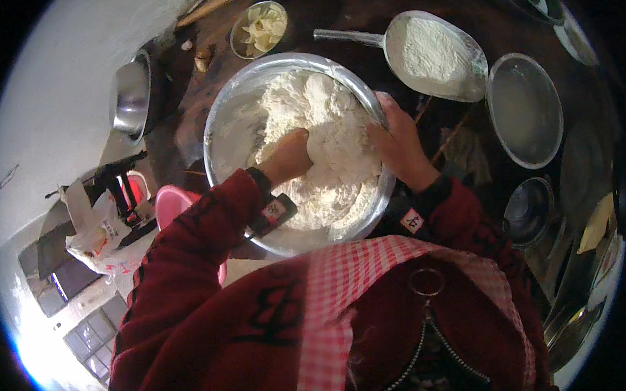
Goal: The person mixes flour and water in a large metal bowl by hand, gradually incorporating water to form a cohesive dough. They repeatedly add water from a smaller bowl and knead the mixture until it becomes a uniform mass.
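A large metal bowl (218,103) in front of me holds a pale, lumpy mass of floury dough (337,138). Curled like a fist, my left hand (289,156) presses into the dough near the bowl's middle; its fingertips are hidden. My right hand (401,140) grips the bowl's right rim, with the thumb over the inner side. Loose dry flour clings to the dough's edges and the bowl's inner wall.
Beyond the bowl are a dish of pale sliced pieces (263,29) and a scoop-shaped container of flour (432,51). At right lie a round translucent vessel (524,110) and a dark bowl (529,212). A metal basin (132,98), pink container (172,203) and plastic bag (100,239) are at left.
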The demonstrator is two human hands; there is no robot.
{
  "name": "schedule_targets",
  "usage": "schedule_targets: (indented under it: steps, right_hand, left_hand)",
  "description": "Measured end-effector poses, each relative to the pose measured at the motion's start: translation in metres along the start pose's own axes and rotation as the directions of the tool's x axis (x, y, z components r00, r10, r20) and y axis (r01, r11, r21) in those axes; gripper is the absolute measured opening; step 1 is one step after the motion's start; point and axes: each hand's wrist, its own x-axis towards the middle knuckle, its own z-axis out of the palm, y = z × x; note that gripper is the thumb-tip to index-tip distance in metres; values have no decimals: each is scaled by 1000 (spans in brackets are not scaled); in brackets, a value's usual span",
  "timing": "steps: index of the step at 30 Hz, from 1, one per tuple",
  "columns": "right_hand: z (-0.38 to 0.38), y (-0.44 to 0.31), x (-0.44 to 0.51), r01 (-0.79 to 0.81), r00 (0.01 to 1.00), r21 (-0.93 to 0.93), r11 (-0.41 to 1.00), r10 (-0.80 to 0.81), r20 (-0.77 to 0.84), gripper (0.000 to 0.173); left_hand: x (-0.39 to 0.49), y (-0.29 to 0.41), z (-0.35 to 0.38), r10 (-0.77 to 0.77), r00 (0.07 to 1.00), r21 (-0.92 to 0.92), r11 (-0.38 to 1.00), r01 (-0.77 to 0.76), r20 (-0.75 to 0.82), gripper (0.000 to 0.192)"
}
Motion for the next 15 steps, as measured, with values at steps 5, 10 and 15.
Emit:
schedule_targets:
  steps: [5,10,15]
  right_hand:
    - [1,4,0,163,987,-96,982,-163,1,35]
    - [3,10,4,145,986,-231,962,-160,-46,36]
    - [1,14,4,157,983,-319,935,-180,-42,37]
  left_hand:
    - [0,7,-10,27,999,52,998,-28,27,32]
    - [-58,1,-26,258,953,-70,960,-272,-162,41]
    - [-113,-67,-45,-168,985,-866,499,48,-43,55]
